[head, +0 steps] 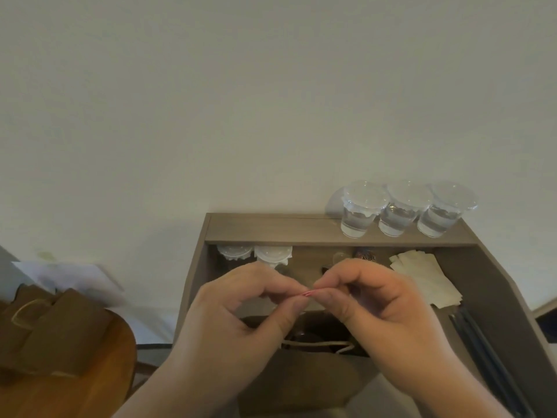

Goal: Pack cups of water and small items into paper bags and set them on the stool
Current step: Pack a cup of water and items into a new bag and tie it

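My left hand (241, 309) and my right hand (382, 300) meet above an open brown paper bag (301, 378) with twine handles. Together they pinch one small thin red-and-white item (308, 293) between their fingertips. What it is cannot be told. Three lidded clear cups of water (404, 212) stand on the back ledge of the wooden desk (271, 230). Brown paper bags (51, 327) rest on the round wooden stool (75, 387) at the lower left.
Two white plastic lids (256, 253) lie under the ledge at the left. A stack of pale napkins (425, 276) sits at the right, with dark straws (488, 357) along the right side. A plain wall rises behind the desk.
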`<state>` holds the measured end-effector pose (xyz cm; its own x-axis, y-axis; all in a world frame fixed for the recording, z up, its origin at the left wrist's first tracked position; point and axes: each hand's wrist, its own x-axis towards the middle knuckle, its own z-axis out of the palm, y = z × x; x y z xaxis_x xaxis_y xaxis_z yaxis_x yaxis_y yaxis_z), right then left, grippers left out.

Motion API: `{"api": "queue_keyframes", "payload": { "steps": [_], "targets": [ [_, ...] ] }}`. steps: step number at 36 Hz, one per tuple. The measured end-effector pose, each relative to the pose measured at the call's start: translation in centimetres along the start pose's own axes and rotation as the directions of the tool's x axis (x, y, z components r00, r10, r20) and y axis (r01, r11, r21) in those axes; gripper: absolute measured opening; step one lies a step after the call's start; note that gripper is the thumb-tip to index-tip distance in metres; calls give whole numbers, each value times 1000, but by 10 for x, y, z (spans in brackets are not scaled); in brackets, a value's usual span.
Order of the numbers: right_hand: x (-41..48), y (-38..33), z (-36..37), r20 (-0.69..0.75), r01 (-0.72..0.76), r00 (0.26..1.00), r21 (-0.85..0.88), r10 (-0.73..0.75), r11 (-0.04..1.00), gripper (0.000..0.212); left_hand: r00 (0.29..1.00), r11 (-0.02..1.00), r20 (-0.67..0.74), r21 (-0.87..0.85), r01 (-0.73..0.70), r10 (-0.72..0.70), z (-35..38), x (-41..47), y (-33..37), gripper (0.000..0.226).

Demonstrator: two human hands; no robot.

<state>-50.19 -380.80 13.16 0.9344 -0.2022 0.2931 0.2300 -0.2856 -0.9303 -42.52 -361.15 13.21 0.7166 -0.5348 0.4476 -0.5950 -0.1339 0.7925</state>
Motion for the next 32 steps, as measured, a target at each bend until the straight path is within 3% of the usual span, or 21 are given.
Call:
{"api": "queue_keyframes", "payload": {
  "steps": [3,6,8,10,12,16,20,28,32],
  "targets": [
    [2,0,-11,-8,-10,1000,-52,10,999,9,996,994,65,96,50,-57,-4,1,-4,31],
    [10,7,-29,-164,-44,986,-111,25,993,8,961,943,179,298,150,-210,-18,1,-10,80],
    [17,15,-39,-207,-132,975,-227,84,965,13,892,910,302,346,226,-336,-27,2,-12,102],
    [23,26,-45,-167,-247,966,-366,198,897,13,787,874,440,417,247,-433,-30,4,-12,110],
    [28,36,-47,-73,-291,953,-486,294,824,13,729,836,498,516,185,-469,-24,3,-14,107],
    [35,43,-39,138,-212,922,-600,361,771,12,778,795,481,605,39,-404,1,1,-20,65],
    [43,44,-29,295,-132,862,-655,413,744,9,825,788,429,615,30,-367,18,2,-28,29],
    [51,28,-13,466,-27,751,-686,467,727,9,855,829,336,531,174,-395,26,-6,-43,20],
    [50,26,-11,459,-13,754,-705,470,709,8,881,836,339,539,105,-329,28,-10,-47,18]
  ]
}}
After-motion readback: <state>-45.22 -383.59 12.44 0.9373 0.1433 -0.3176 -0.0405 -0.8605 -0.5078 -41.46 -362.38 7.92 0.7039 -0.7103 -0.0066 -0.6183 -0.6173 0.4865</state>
